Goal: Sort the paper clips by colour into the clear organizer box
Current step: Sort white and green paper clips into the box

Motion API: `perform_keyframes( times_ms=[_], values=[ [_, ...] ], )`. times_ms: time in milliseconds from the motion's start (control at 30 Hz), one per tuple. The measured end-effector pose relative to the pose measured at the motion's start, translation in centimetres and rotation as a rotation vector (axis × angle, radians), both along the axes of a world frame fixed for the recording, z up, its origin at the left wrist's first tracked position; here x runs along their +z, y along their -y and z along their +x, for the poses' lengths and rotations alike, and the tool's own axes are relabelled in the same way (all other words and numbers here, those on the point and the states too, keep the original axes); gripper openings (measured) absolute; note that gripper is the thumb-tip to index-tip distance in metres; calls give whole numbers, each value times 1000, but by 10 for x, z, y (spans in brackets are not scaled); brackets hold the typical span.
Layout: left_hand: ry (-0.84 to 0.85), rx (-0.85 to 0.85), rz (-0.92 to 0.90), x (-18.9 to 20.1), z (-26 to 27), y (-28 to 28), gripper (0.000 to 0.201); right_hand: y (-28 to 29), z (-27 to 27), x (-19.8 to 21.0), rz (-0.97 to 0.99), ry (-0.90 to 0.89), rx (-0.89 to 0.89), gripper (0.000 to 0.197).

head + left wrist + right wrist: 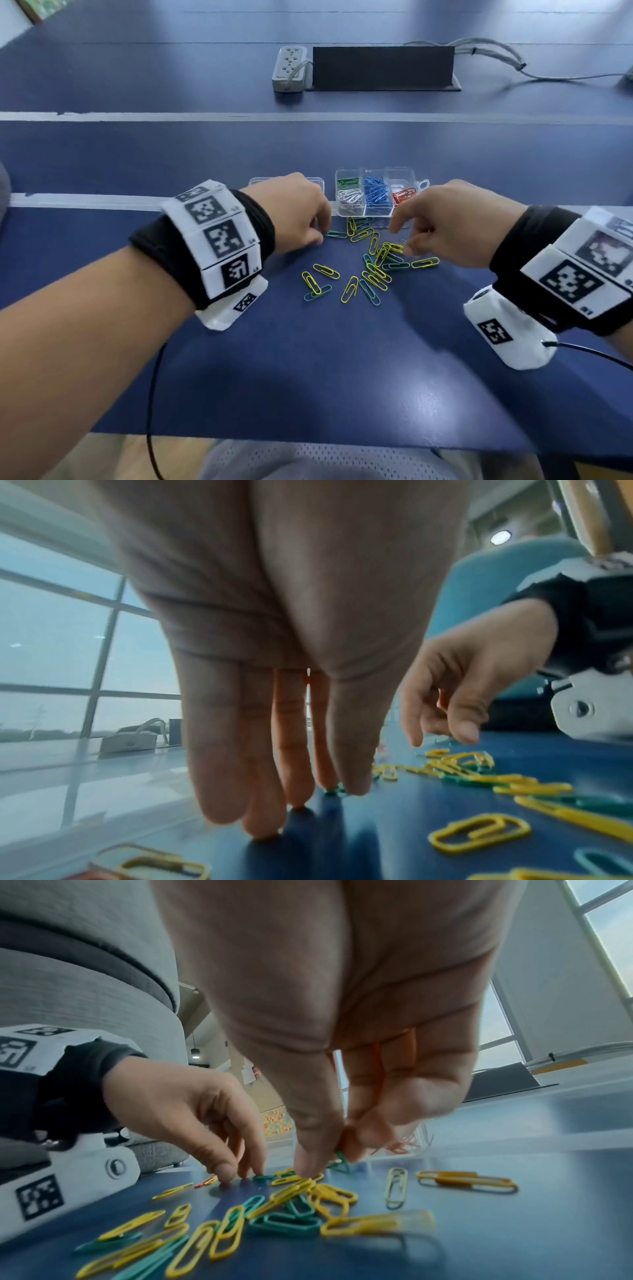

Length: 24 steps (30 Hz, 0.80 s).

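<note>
The clear organizer box (363, 213) stands just behind my hands, holding green (347, 182), white (350, 198), blue (376, 193) and red clips (404, 196) in separate compartments. Loose yellow and green clips (373, 265) lie scattered on the blue table in front of it. My left hand (320, 234) reaches down with fairly straight fingers (294, 791), and its tips touch a green clip (337, 234) lying flat. My right hand (406, 249) pinches a green clip (342, 1160) between thumb and fingers, just above the pile.
The box's clear lid (317, 181) lies open to the left, partly hidden by my left hand. Far back sit a grey power strip (289, 68), a black panel (383, 68) and grey cables (496, 58). White tape lines (102, 201) cross the table.
</note>
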<state>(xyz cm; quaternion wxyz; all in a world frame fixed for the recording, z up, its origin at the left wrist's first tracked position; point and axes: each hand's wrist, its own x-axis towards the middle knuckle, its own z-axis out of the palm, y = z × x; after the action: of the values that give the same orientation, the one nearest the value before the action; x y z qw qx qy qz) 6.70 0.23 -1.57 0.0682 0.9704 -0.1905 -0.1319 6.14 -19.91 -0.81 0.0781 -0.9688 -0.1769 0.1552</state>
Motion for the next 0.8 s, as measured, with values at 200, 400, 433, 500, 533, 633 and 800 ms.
perform_keyframes(
  times_ms=[200,400,433,500,533,633,800],
  values=[
    [35,-56,130,-4,9,16,17,-3,-15,-3,15,26,34,22],
    [11,-60,59,-3,7,18,15,-12,-20,-8,-37,61,105,19],
    [15,-60,46,-2,5,19,17,-12,-19,-9,-46,68,102,19],
    [27,-53,34,-1,3,20,18,-13,-18,-10,-55,60,83,19],
    [33,-48,36,-1,3,20,20,-12,-18,-9,-56,55,75,19],
    [34,-40,42,-3,1,19,25,-10,-21,-9,-33,54,72,16],
    [37,-54,22,-7,-1,21,13,-6,-21,-5,18,46,39,12]
  ],
)
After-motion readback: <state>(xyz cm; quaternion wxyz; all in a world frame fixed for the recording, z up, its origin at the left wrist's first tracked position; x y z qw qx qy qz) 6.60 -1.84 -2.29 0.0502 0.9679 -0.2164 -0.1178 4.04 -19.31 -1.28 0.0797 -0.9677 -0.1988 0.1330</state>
